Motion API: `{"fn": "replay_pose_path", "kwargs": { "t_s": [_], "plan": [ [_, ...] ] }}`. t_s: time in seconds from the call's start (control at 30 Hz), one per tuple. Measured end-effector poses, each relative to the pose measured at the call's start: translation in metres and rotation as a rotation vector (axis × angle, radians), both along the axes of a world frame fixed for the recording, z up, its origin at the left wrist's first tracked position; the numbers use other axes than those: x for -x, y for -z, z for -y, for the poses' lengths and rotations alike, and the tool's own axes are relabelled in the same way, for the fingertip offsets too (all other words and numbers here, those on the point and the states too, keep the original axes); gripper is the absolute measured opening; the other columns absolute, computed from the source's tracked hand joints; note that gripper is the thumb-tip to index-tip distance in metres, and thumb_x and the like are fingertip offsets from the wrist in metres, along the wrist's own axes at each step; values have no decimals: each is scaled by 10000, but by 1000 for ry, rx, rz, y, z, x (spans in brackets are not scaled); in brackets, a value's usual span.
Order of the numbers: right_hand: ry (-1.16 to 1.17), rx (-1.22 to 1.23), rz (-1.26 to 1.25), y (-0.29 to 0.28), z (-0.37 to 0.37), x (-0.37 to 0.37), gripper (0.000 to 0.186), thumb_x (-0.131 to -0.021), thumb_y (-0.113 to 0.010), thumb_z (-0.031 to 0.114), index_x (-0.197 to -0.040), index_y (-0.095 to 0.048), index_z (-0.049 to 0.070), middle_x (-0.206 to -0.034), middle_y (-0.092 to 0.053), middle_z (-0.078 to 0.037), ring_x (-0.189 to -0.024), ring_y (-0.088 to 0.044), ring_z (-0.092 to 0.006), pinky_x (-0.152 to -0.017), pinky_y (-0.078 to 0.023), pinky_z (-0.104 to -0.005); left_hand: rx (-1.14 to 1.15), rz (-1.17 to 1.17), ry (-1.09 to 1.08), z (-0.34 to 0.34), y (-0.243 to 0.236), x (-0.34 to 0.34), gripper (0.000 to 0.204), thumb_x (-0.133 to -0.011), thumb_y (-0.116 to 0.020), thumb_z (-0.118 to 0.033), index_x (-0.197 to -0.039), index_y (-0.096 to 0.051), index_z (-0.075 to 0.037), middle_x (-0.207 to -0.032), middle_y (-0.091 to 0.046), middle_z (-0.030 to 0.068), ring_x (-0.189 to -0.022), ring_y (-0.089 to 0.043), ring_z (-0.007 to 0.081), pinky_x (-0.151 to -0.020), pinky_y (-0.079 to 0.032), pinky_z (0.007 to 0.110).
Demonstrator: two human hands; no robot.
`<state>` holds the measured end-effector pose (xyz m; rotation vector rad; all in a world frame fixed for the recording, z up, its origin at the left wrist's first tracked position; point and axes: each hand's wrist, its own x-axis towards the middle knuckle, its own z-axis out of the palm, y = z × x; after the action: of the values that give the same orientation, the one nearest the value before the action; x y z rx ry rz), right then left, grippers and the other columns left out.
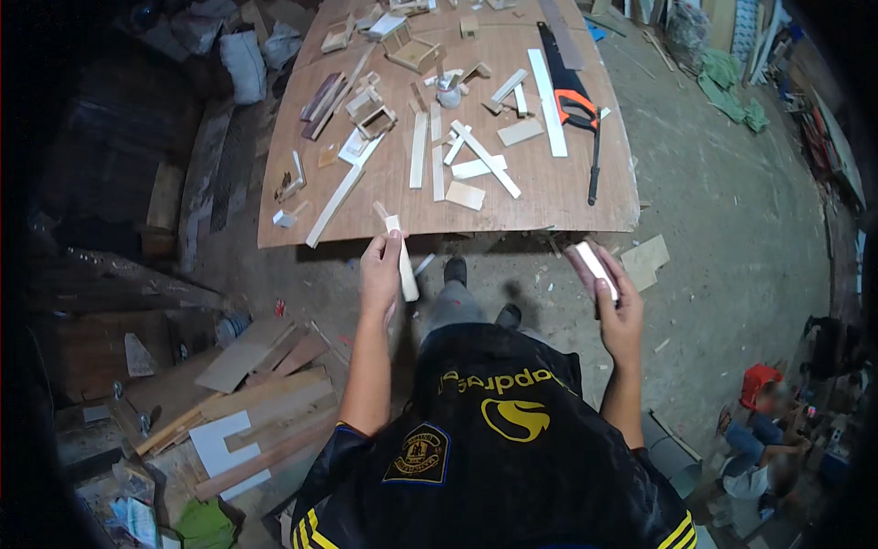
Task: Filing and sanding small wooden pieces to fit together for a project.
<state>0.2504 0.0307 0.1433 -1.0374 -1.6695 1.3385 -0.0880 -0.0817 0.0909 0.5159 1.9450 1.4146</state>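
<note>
My left hand [378,271] is closed round a short pale wooden strip [406,274], held roughly upright just off the table's near edge. Out to the right, past the table's near corner, my right hand [622,316] grips a small wooden block [595,267] with a bright pale face and a darker brown side. The two pieces are well apart. On the wooden table [366,209] ahead lie a long pale strip [337,203], crossed thin strips [485,157] and a small flat wood piece [465,195].
A handsaw [561,82] with an orange-and-black handle lies at the table's right, near a black rod-like tool [594,169]. Small wooden boxes [411,51] and a glue-like bottle [448,93] stand farther back. Boards [265,403] are piled at lower left. Another person [764,448] sits at lower right.
</note>
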Motion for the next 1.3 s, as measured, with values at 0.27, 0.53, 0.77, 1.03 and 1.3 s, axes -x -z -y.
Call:
{"fn": "replay_pose_path", "kwargs": {
  "t_s": [0.27, 0.53, 0.77, 1.03, 1.3],
  "plan": [
    [-311, 41, 291, 47, -27, 60, 434, -953, -570, 174, -1374, -513, 85, -1206, -639, -113, -934, -589, -181, -809, -464, -300, -64, 348, -163, 3, 50, 28, 258, -979, -593, -290, -1032, -633, -40, -809, -568, -15, -724, -525, 71, -664, -466, 247],
    [-49, 658, 377, 182, -49, 86, 477, -966, -581, 299, -1352, -502, 32, -891, -665, -91, -704, -624, -156, -631, -502, -302, -148, 334, -45, -21, 66, 110, 314, -1045, -389, -319, -1109, -492, -29, -803, -591, 80, -677, -609, 165, -624, -528, 316],
    [61, 491, 426, 222, -122, 143, 489, -946, -616, 288, -1349, -508, 33, -804, -641, -65, -620, -570, -110, -584, -475, -268, 20, 503, -27, -22, 85, 163, 260, -1009, -511, -319, -1125, -529, -87, -779, -495, -4, -592, -486, 90, -516, -435, 259],
    [329, -159, 1109, 204, -163, 225, 557, -803, -728, 337, -1309, -565, 169, -1236, -573, -135, -1158, -518, -381, -911, -458, -497, 83, 428, 100, -63, 86, 235, 293, -999, -539, -325, -1159, -539, -80, -768, -499, -16, -569, -475, 60, -478, -412, 225],
    [120, -225, 1218, 218, -175, 283, 446, -781, -728, 338, -1199, -642, 210, -1163, -623, -59, -1107, -551, -333, -881, -438, -533, 128, 331, 172, -76, 89, 279, 282, -1005, -529, -303, -1157, -544, -65, -749, -509, -11, -550, -479, 54, -463, -409, 224]
  ]
}}
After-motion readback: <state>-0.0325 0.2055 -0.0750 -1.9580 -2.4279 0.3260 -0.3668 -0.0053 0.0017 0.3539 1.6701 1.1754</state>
